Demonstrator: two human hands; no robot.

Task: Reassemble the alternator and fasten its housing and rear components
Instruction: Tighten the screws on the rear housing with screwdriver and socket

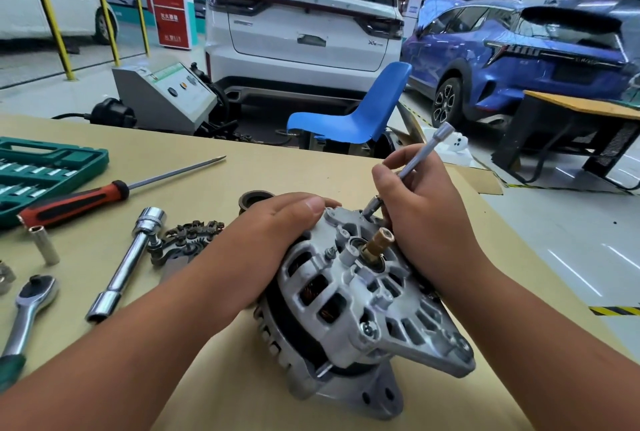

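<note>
Ideally, with the alternator (349, 295) lying on the tabletop (242, 167) and the left hand (277, 229) clasping its housing to steady it, the right hand (415, 208), gripping the socket extension bar (420, 153), should keep the small socket (372, 205) seated squarely at the housing's far rim and turn gently to avoid cross-threading.

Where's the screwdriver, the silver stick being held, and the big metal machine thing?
screwdriver (74, 203): head view, on its red and black handle.
extension bar (427, 150): head view, on the bare shaft near its top end.
alternator (349, 295): head view, on the silver rear housing.
</note>
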